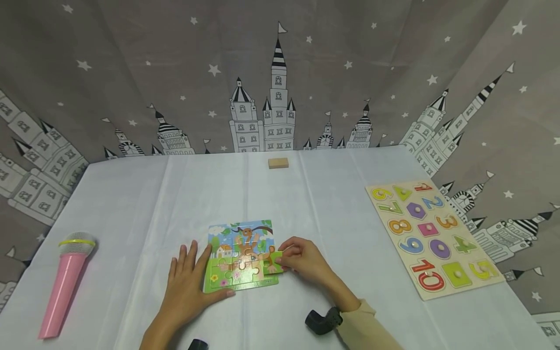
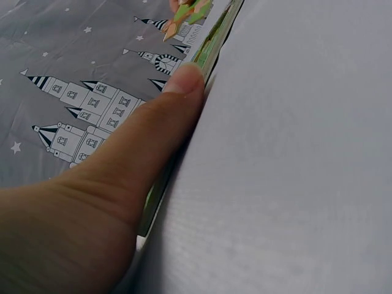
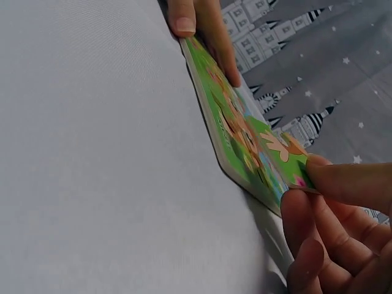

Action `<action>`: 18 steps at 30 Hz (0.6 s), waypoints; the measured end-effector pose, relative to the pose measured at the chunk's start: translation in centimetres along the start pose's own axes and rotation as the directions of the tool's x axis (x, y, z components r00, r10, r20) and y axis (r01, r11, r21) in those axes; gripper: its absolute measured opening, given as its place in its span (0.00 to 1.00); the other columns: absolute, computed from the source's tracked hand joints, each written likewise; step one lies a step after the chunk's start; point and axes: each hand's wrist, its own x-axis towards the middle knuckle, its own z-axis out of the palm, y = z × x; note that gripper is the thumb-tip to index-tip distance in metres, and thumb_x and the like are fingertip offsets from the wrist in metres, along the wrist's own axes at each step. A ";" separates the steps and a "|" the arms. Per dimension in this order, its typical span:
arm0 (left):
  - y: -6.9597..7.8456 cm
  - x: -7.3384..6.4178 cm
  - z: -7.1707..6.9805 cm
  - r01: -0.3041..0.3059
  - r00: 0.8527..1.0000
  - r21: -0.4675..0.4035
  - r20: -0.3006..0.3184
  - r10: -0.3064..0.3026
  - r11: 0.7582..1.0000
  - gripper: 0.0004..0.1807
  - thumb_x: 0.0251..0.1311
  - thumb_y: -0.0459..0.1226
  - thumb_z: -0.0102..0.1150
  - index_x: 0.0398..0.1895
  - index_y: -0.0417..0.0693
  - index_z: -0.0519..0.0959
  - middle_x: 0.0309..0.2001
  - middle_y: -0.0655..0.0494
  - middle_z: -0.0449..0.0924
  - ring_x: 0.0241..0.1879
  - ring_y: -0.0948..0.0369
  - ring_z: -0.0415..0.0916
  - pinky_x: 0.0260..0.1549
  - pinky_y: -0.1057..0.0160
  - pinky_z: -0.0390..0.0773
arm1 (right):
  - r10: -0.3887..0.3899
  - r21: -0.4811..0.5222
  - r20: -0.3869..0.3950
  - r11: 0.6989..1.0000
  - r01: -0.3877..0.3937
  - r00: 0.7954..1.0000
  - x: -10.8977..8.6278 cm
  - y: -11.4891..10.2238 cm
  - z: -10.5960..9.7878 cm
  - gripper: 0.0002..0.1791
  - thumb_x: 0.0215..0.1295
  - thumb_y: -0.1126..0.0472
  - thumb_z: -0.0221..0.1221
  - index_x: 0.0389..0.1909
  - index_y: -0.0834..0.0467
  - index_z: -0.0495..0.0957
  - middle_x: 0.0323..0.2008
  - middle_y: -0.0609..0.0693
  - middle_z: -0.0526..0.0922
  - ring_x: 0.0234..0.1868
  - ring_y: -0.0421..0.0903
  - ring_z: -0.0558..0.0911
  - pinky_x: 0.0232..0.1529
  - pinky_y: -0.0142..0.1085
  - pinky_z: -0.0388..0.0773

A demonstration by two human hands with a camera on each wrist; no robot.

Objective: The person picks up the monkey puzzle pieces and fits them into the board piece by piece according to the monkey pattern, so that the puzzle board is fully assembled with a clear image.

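Note:
A jigsaw puzzle (image 1: 238,253) with a monkey picture lies in its flat tray on the white table. My right hand (image 1: 306,258) pinches a green puzzle piece (image 1: 272,265) between thumb and fingers, over the puzzle's lower right part. In the right wrist view the pinched piece (image 3: 286,156) is raised at a slant above the puzzle, part of a monkey printed on it. My left hand (image 1: 185,284) is spread flat at the puzzle's left side. Its thumb (image 2: 184,82) presses along the near edge of the tray, the other fingers lying straight.
A pink toy microphone (image 1: 67,284) lies at the left of the table. On the right is a wooden number and shape board (image 1: 433,238) with knobbed pieces. A small wooden block (image 1: 278,163) sits near the back edge, before a grey castle-print curtain (image 1: 323,58).

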 end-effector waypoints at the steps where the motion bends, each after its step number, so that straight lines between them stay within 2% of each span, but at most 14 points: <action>1: 0.0 0.0 0.0 -0.001 1.000 0.001 -0.001 0.001 1.000 0.60 0.33 0.67 0.62 0.69 0.47 0.52 0.70 0.34 0.40 0.70 0.40 0.30 0.67 0.42 0.29 | -0.006 0.002 0.004 1.000 0.006 1.000 0.3 0.3 0.2 0.11 0.54 0.67 0.60 0.38 0.67 0.74 0.27 0.63 0.83 0.23 0.43 0.80 0.19 0.26 0.68; 7: -0.1 0.0 0.1 -0.001 1.000 0.001 0.003 0.001 1.000 0.60 0.33 0.67 0.62 0.69 0.47 0.52 0.70 0.34 0.40 0.70 0.40 0.30 0.67 0.42 0.29 | -0.020 -0.012 0.024 1.000 0.021 0.999 1.9 2.2 1.4 0.13 0.51 0.64 0.63 0.37 0.64 0.75 0.25 0.58 0.84 0.22 0.40 0.81 0.23 0.28 0.72; 12: 0.0 0.0 0.1 -0.002 1.000 -0.002 0.003 0.002 1.000 0.61 0.33 0.67 0.62 0.69 0.47 0.51 0.70 0.34 0.39 0.70 0.40 0.29 0.67 0.42 0.29 | -0.016 -0.075 0.049 0.997 0.020 0.999 2.2 2.1 1.7 0.11 0.48 0.64 0.65 0.33 0.61 0.75 0.21 0.53 0.83 0.20 0.38 0.79 0.26 0.27 0.71; 18: 0.0 0.0 0.2 -0.006 1.000 0.005 -0.012 0.006 1.000 0.61 0.33 0.67 0.62 0.69 0.47 0.52 0.70 0.34 0.40 0.70 0.40 0.30 0.67 0.42 0.30 | -0.024 -0.190 0.035 0.981 0.030 0.999 2.2 1.8 2.0 0.09 0.48 0.63 0.65 0.30 0.59 0.76 0.20 0.47 0.81 0.20 0.36 0.75 0.22 0.26 0.68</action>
